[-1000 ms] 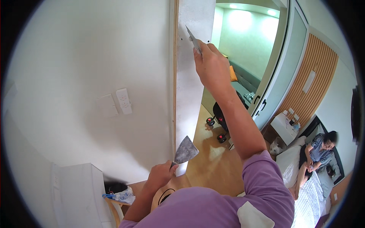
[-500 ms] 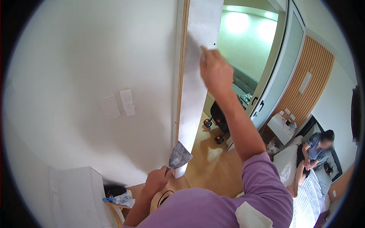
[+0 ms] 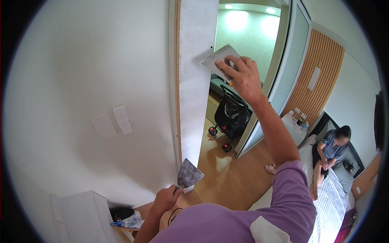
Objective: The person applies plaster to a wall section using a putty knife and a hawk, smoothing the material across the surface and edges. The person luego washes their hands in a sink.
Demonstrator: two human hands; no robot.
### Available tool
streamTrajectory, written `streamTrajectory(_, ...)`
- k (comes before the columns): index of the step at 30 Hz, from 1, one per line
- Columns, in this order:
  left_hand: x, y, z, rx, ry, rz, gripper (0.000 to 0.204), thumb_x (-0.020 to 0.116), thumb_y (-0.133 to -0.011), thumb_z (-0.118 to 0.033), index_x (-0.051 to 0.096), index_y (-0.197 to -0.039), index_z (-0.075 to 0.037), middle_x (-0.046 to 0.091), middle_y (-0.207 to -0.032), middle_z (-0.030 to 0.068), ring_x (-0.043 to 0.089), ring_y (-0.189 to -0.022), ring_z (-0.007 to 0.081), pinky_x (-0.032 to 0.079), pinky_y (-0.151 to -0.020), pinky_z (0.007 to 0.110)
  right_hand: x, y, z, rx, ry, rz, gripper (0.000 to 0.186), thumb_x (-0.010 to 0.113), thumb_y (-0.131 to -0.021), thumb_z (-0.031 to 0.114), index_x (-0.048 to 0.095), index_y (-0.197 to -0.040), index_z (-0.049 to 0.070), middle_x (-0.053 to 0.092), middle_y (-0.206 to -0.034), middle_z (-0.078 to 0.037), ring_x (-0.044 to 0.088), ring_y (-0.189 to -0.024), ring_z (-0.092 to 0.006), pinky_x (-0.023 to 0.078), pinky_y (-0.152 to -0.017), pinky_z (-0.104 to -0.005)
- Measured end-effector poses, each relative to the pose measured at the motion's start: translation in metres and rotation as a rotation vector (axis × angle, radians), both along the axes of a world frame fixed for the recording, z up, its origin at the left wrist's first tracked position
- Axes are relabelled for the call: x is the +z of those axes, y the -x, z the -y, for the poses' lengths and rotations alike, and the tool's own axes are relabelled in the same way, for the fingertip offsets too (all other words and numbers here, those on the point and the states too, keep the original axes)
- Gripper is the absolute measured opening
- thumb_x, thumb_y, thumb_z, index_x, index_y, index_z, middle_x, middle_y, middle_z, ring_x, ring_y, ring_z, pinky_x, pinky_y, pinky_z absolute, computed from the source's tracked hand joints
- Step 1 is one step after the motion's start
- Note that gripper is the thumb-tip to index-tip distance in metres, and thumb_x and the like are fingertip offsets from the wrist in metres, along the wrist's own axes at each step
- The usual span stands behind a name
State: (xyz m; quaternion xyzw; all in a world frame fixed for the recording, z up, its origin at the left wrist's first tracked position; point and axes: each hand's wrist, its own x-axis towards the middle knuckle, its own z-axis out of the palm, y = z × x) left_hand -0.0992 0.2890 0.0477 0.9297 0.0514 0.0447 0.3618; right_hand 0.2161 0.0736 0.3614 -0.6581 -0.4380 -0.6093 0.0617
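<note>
Saw first, at L, white wall [image 3: 81, 60], w/ pale upright panel [image 3: 194, 101] at its R end, next to doorway. At far R, found bed [image 3: 332, 202], w/ seated person [image 3: 334, 150]. Thru doorway, noted black stroller [image 3: 231, 117], prob. parked there to leave near floor free.

R hand [image 3: 245, 79]: raised high, just R of panel in view; held flat metal plate [image 3: 217, 56] w/ fingers splayed over its face, prob. to steer by fingertip pressure & leave the edges free. Overlapped panel edge w/ one plate corner in view; couldn't tell if touching.

L hand [image 3: 166, 199]: held low, nr panel foot; fingers wrapped snugly round handle of scraper [image 3: 189, 174]. Pointed blade up, prob. to hold its grey, mottled face off clothing & w/in reach of R hand.

Last, small items: white outlet strip [image 3: 122, 119] on wall, prob. set beside switch plate [image 3: 104, 125] for easy reach; dark hole [image 3: 211, 47] nr panel's R edge.

Diffs vs half sec earlier: R hand shifted from in front of panel to R, before doorway; plate, barely shown then amid blur, turned broad face to cam. Uncovered more of stroller. L hand & scraper: approx. same pose. Also shifted view a bit.
</note>
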Motion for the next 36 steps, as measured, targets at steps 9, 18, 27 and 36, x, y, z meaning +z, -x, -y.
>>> streamTrajectory(9,-0.002,-0.026,0.030,0.072,-0.011,-0.049,0.043,0.055,-0.102,-0.041,0.061,-0.090,0.000,0.066,-0.076,0.0245,0.064,-0.077,0.0466,0.049,-0.070,0.054,0.031,-0.070,-0.007,0.003,0.170,0.269,0.059,0.062,-0.082,0.012,0.063,-0.138,0.031,0.060,-0.129,-0.002,0.056,-0.109,-0.0251,0.044,-0.090,-0.0402)
streamTrajectory(18,-0.004,-0.051,0.065,0.204,0.113,0.014,0.044,0.057,-0.102,-0.041,0.061,-0.089,0.001,0.064,-0.073,0.0233,0.063,-0.070,0.0442,0.048,-0.066,0.050,0.019,-0.073,0.019,0.108,0.147,0.168,0.056,0.064,-0.079,0.005,0.068,-0.131,0.025,0.061,-0.120,-0.003,0.056,-0.103,-0.0245,0.043,-0.087,-0.0397)
streamTrajectory(27,-0.001,-0.078,0.083,0.172,0.212,-0.084,0.045,0.057,-0.103,-0.042,0.063,-0.092,0.001,0.064,-0.072,0.0184,0.060,-0.065,0.0325,0.048,-0.064,0.043,0.011,-0.072,0.011,0.092,0.237,0.147,0.050,0.060,-0.084,0.012,0.065,-0.133,0.019,0.059,-0.115,-0.005,0.052,-0.099,-0.0252,0.043,-0.083,-0.0395)
streamTrajectory(36,0.012,-0.087,0.082,0.143,0.341,-0.055,0.042,0.059,-0.104,-0.039,0.064,-0.090,0.000,0.063,-0.068,0.0054,0.056,-0.061,0.0121,0.048,-0.059,0.031,0.032,-0.099,0.005,0.114,0.257,0.276,0.059,0.061,-0.083,0.010,0.061,-0.140,0.022,0.055,-0.136,-0.005,0.052,-0.114,-0.0268,0.042,-0.097,-0.0420)
